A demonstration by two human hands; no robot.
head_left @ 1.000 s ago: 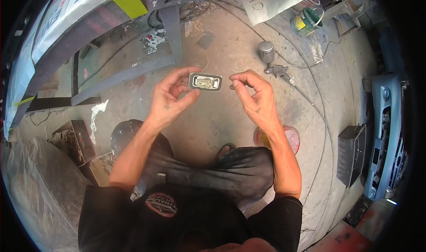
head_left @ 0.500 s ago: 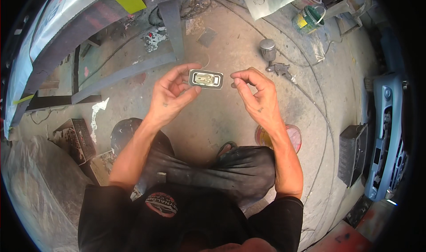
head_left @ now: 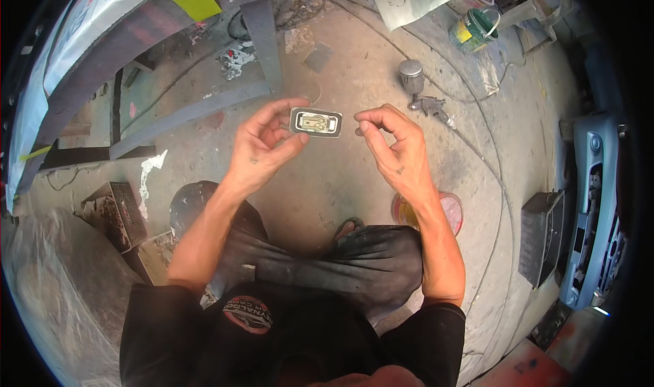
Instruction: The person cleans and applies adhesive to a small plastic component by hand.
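Note:
In my left hand [head_left: 262, 138] is a small rectangular part [head_left: 316, 123] with rounded corners, a dark rim and a pale, detailed inside. Fingers grip its left end from above and the thumb from below, so the hand is closed on it. Just to the right, apart from the part, my right hand [head_left: 392, 138] has thumb and fingers drawn into a pinch. Whether anything small sits between those fingertips I cannot make out.
A spray gun [head_left: 429, 104] with a metal cup and hose lies on the floor ahead. A green bucket [head_left: 473, 31] stands at the far right, a blue car bumper [head_left: 590, 217] at the right. Left are a masked panel [head_left: 75, 67] on a stand and a dark crate [head_left: 117, 217].
The rectangular part has tilted slightly in my left hand, so its inside catches the light differently. Both hands stay in nearly the same place.

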